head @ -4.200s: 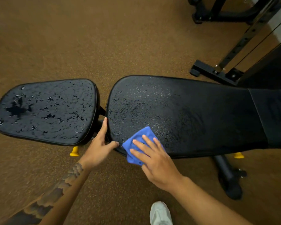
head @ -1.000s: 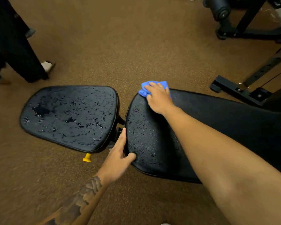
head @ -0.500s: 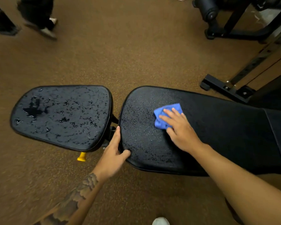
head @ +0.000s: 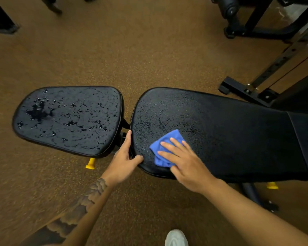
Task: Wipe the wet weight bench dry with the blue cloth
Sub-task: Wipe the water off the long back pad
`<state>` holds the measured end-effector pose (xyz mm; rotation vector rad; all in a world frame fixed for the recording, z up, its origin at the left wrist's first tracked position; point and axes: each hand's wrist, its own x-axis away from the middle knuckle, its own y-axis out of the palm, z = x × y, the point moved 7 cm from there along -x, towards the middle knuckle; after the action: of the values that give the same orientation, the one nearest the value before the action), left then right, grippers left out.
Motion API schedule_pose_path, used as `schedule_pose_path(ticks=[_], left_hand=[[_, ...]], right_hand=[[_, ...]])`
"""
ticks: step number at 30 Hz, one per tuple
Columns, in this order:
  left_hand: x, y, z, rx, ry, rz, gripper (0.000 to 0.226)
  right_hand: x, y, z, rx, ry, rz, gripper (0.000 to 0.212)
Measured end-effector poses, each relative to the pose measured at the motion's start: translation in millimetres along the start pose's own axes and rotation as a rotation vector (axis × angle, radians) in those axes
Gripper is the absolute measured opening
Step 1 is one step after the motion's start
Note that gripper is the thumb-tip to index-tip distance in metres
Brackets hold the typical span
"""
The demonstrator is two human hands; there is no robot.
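One puddled seat pad [head: 69, 119] is lying beside the left grip [head: 122, 162] clasping the back pad [head: 229, 132], while the flat-fingered right grip [head: 187, 164] is pressing the blue cloth [head: 164, 141], now nearer.

Wet black bench [head: 238, 132] bears a blue cloth [head: 171, 135].

One wide-angle head camera looks steeply down, close above the bench [head: 229, 139], which spans nine to three o'clock.

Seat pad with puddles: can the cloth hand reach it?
Probably yes. The right hand presses the blue cloth near the back pad's end; only a narrow gap and the left hand lie between it and the seat pad.
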<state>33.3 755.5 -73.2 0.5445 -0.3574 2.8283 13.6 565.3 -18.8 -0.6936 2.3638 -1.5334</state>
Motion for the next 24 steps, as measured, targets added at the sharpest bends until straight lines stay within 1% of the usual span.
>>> schedule_pose_path(ticks=[2, 5, 7, 8, 9, 11, 13, 15, 17, 18, 19, 21, 22, 24], left_hand=[[0, 1, 1, 0.015, -0.001, -0.010, 0.101], [0, 1, 3, 0.003, 0.021, -0.017, 0.097], [0, 0, 3, -0.013, 0.020, -0.006, 0.099], [0, -2, 3, -0.020, 0.017, -0.002, 0.102], [0, -2, 1, -0.027, 0.017, 0.001, 0.104], [0, -2, 3, -0.021, 0.017, -0.005, 0.104], [2, -1, 7, -0.025, 0.032, -0.004, 0.099], [8, -1, 11, -0.030, 0.061, 0.000, 0.092], [16, -4, 7, 0.014, 0.079, 0.033, 0.091], [23, -6, 9, -0.022, 0.114, 0.072, 0.090], [31, -8, 13, -0.120, 0.162, 0.119, 0.089], [46, -4, 35, -0.340, 0.326, 0.178, 0.089], [50, 1, 48, -0.423, 0.403, 0.174, 0.088], [48, 16, 71, -0.597, 0.518, 0.131, 0.085]], right_hand=[[4, -13, 25, -0.005, 0.063, 0.052, 0.054], [-29, -27, 49, -0.025, 0.240, 0.140, 0.053], [-60, -27, 45, -0.012, 0.330, 0.181, 0.053], [-75, -24, 37, -0.001, 0.342, 0.186, 0.053], [-86, -18, 26, 0.003, 0.330, 0.172, 0.052], [-97, -3, -4, 0.004, 0.239, 0.119, 0.052], [-88, 11, -31, 0.007, 0.142, 0.078, 0.056], [-74, 17, -46, 0.002, 0.123, 0.067, 0.060], [-66, 22, -51, -0.046, 0.153, 0.026, 0.063], [-66, 23, -52, -0.088, 0.167, -0.004, 0.067], [-66, 23, -52, -0.147, 0.178, -0.038, 0.074], [-67, 19, -50, -0.323, 0.194, -0.086, 0.087], [-65, 14, -47, -0.428, 0.206, -0.084, 0.090], [-57, 1, -35, -0.592, 0.245, -0.028, 0.092]])
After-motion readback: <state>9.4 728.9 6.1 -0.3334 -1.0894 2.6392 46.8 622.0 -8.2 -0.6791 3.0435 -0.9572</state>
